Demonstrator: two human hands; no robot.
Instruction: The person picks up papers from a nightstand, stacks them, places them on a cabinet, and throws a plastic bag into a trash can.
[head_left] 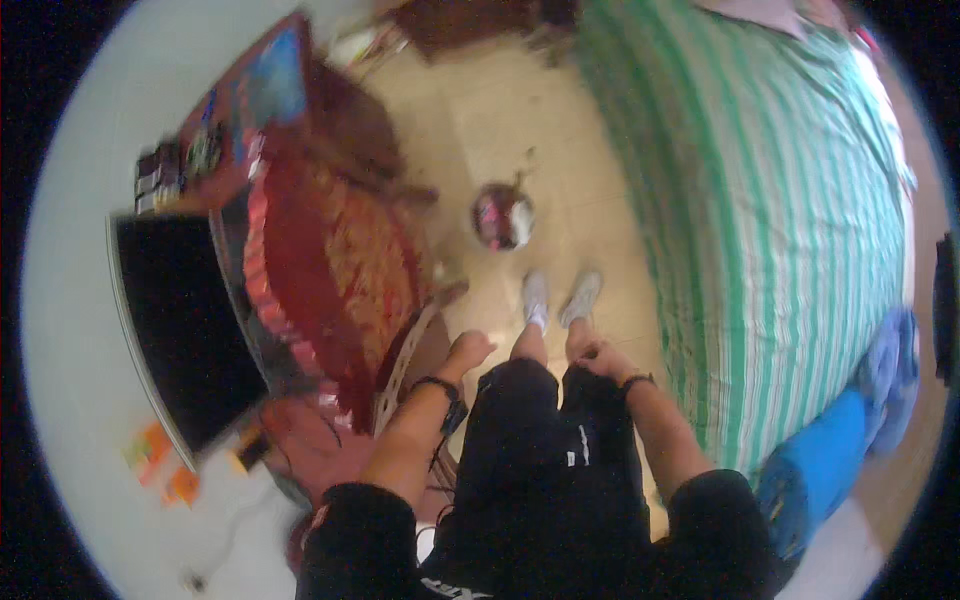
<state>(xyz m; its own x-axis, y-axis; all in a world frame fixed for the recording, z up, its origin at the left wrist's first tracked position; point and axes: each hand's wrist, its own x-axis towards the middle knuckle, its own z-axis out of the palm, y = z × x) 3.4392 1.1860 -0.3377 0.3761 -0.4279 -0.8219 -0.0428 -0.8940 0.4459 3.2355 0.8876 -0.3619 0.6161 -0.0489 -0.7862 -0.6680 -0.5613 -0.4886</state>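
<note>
My left hand [472, 349] hangs low beside my left thigh, near the edge of the red-covered table; blur hides how its fingers are set. In front of my right thigh, my right hand [604, 361] has its fingers curled in. A small dark patch shows at those fingers, but I cannot make out what it is. A dark band sits on each wrist. On the floor ahead of my shoes [536, 292] stands a round, shiny basin [503, 217] with something reddish and something pale in it, too blurred to name. Neither hand touches the basin.
At left, a table with a red patterned cloth [370, 265] stands by a black screen [190, 320] and a wooden cabinet [350, 115]. A bed with a green-and-white striped sheet [770, 230] fills the right side. A blue bundle [815, 465] lies at its near end.
</note>
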